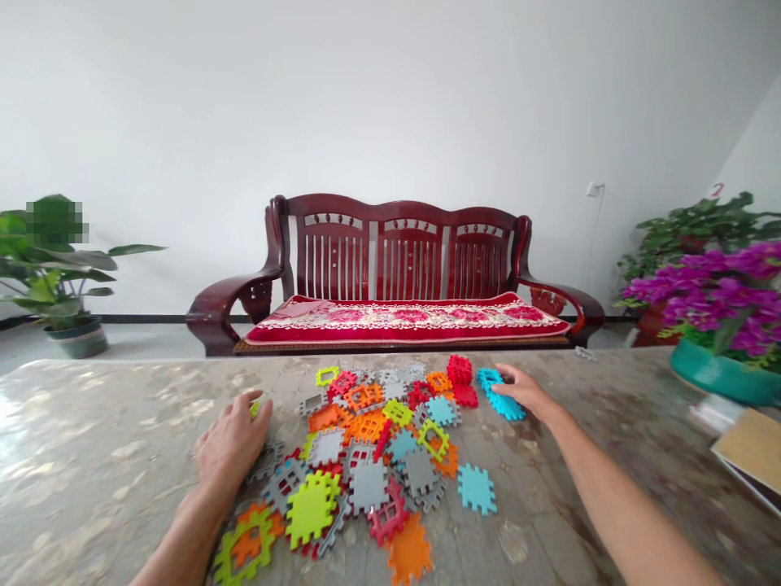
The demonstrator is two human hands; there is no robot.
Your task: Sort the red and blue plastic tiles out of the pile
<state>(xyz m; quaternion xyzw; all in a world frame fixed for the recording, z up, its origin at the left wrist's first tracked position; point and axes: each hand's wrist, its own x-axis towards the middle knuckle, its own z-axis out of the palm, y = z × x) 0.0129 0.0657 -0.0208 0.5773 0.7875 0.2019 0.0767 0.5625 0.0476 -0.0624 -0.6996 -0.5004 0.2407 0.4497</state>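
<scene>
My left hand (235, 433) rests on the table left of the pile, fingers curled. Between its thumb and forefinger shows part of a lime-green puzzle tile (255, 408); the rest is hidden by the hand. Across the pile, my right hand (522, 388) has its thumb and fingers closed on a small leaning stack of blue puzzle tiles (499, 396). Between my hands spreads a loose heap of notched tiles, among them a grey tile (368, 486), a lime-green tile (312, 508), an orange tile (409, 550) and a light-blue tile (477, 489).
Red tiles (460, 370) are stacked just left of the blue ones. A grey piece (585, 353) lies by the far edge of the table (549, 521). Purple flowers in a teal pot (720, 374) and a box (752, 448) stand at right. Behind is a wooden bench (406, 212).
</scene>
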